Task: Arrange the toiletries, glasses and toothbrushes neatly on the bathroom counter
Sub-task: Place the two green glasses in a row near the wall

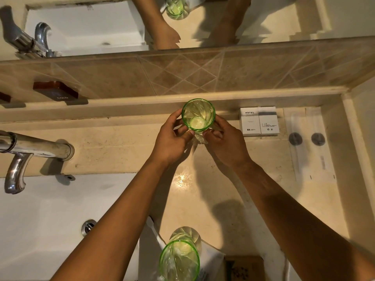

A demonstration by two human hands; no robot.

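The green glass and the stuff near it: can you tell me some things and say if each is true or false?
1. Both hands, left hand and right hand, hold the green glass by the back ledge. True.
2. A second green glass stands near the counter's front edge. True.
3. The white hotel boxes sit left of the held glass. False: they sit to its right.
4. The held glass lies on its side. False: it is upright, mouth up.
5. The faucet is left of the hands. True.

Bare counter (213, 199) between the two glasses (198, 115)
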